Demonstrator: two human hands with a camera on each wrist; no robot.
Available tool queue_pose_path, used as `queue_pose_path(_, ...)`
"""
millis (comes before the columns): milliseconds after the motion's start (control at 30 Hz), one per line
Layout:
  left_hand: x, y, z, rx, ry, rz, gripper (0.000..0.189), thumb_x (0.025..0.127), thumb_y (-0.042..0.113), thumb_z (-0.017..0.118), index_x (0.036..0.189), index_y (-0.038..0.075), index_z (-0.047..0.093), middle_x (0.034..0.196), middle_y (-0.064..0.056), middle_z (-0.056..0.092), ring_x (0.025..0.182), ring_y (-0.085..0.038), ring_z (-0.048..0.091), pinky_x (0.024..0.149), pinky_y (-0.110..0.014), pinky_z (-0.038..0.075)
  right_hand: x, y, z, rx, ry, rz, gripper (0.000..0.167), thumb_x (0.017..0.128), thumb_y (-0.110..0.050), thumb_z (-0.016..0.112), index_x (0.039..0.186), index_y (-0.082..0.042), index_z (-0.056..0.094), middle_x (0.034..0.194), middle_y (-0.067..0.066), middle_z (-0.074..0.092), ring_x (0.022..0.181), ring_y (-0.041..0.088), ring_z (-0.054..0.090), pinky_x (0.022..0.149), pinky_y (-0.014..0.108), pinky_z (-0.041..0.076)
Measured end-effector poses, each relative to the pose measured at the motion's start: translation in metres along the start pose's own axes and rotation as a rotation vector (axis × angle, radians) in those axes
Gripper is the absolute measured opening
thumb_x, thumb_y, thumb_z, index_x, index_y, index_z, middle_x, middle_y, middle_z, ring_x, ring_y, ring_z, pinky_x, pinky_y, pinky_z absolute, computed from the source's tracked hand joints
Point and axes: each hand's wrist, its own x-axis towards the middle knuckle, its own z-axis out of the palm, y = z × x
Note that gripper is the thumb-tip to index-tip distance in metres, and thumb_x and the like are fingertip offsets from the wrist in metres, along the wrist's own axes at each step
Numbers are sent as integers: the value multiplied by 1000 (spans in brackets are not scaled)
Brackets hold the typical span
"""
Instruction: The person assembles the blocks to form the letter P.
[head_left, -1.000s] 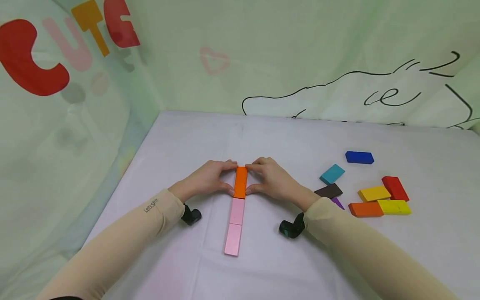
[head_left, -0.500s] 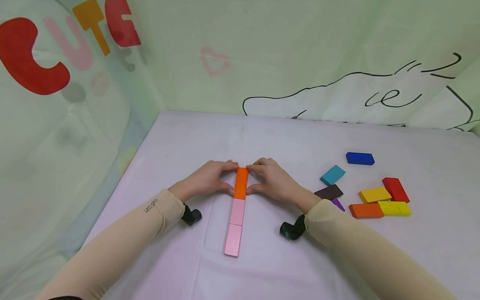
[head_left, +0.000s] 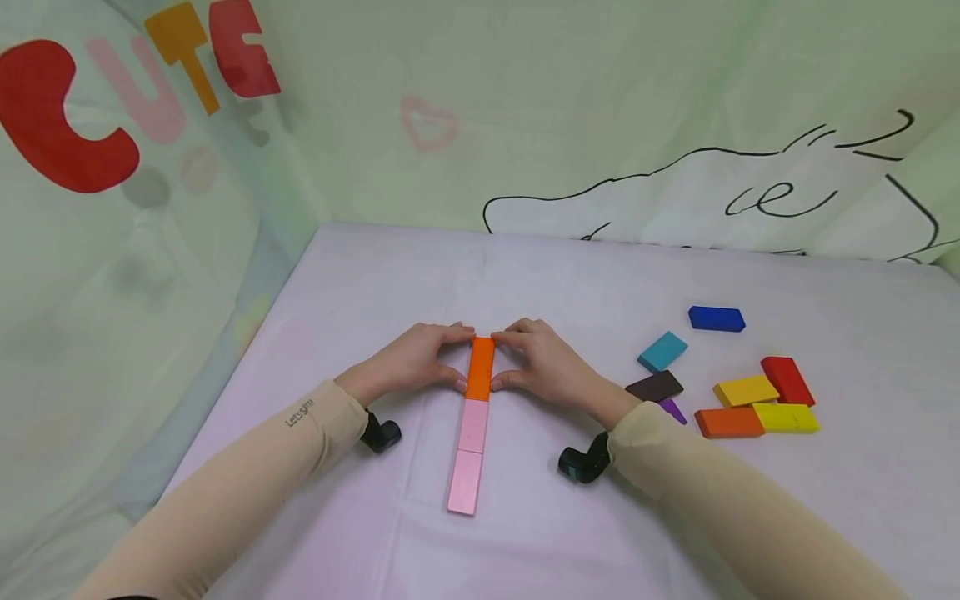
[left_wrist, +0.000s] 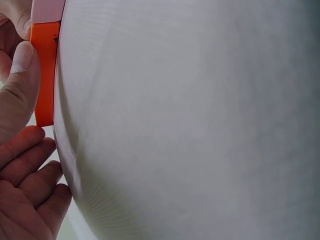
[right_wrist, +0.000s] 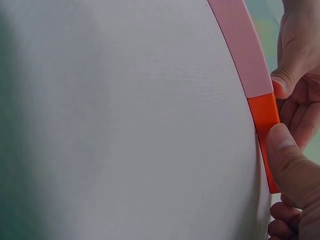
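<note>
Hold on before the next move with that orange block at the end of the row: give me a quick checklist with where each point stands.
1. Orange block meets the middle pink block: ok, no gap visible.
2. Middle pink block meets the nearest pink block: ok, end to end, roughly in line.
3. Both hands on the orange block: ok, left hand at its left side, right hand at its right.
4. Firmness of the hold: cannot tell from stills.
5. Blue block clear of the row: ok, well off to the right.
6. Purple piece fully in sight: not ok, only part shows beside the dark block.
</note>
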Motion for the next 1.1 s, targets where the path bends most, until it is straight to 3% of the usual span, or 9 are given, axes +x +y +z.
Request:
queue_pose_path(267, 0, -1, 1, 1, -9, -10, 84, 79, 25, 89, 152, 9, 50, 159, -6, 48, 153, -27, 38, 125, -44, 33, -4, 0, 1, -4, 4, 12, 76, 80, -35, 88, 140, 2, 60, 132, 21, 60, 123, 37, 53, 108, 51, 49)
queue_pose_path(600, -1, -1, 1, 7, 0, 22, 84, 77, 26, 90, 150, 7, 52, 158, -8, 49, 152, -28, 38, 124, -45, 34, -6, -4, 4, -13, 10, 38, 79, 80, -40, 88, 141, 1, 59, 135, 19, 58, 126, 35, 51, 108, 49, 49)
queue_pose_path(1100, -3, -2, 1, 5, 14, 17, 84, 80, 25, 89, 151, 6, 50, 157, -10, 49, 151, -28, 40, 124, -44, 35, -9, -4, 2, -18, 19, 31, 81, 81, -38, 87, 143, 3, 56, 137, 20, 59, 128, 36, 51, 111, 49, 48)
